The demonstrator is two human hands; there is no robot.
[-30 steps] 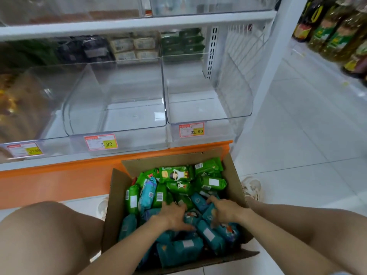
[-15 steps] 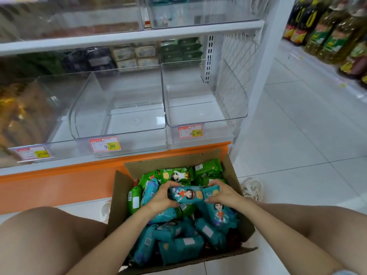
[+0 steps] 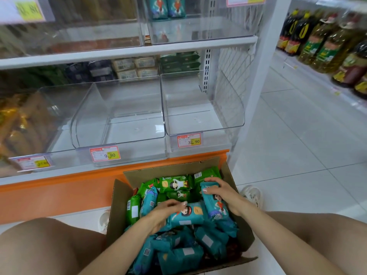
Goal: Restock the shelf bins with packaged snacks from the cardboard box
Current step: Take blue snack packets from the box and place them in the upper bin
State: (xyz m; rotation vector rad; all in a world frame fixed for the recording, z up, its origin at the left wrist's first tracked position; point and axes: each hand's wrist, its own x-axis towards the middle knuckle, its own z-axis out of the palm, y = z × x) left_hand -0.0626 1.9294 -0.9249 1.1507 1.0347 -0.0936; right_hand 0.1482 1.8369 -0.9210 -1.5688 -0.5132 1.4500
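The white shelf unit (image 3: 127, 54) fills the view from nine o'clock round to twelve, with an orange base strip along its foot, and pale floor tiles (image 3: 297, 135) run off toward three o'clock. Two clear shelf bins sit side by side on its lower level with nothing in them: the middle bin (image 3: 119, 108) near the centre and the right bin (image 3: 204, 108) at about one o'clock from it. An upper bin (image 3: 198, 26) at twelve o'clock holds two upright teal packs at its back. The cardboard box (image 3: 119, 197) stands open on the floor at six o'clock, against the orange strip and between the person's knees. A row of oil bottles (image 3: 321, 42) lines the far shelf at two o'clock. Inside the box, green snack packs (image 3: 174, 183) crowd the far end at twelve o'clock and teal ones (image 3: 178, 257) fill the near end. The right hand (image 3: 220, 192) has its fingers wrapped over the top of the right teal pack (image 3: 215, 207), which lies lengthwise at three o'clock in the box. The left hand (image 3: 164, 213) is blurred, but appears to grip the left end of the centre teal pack (image 3: 188, 215), lying crosswise and touching the other. Price tags reading 9.90 (image 3: 104, 154) and 32.90 (image 3: 189, 140) are clipped below the two bare bins.
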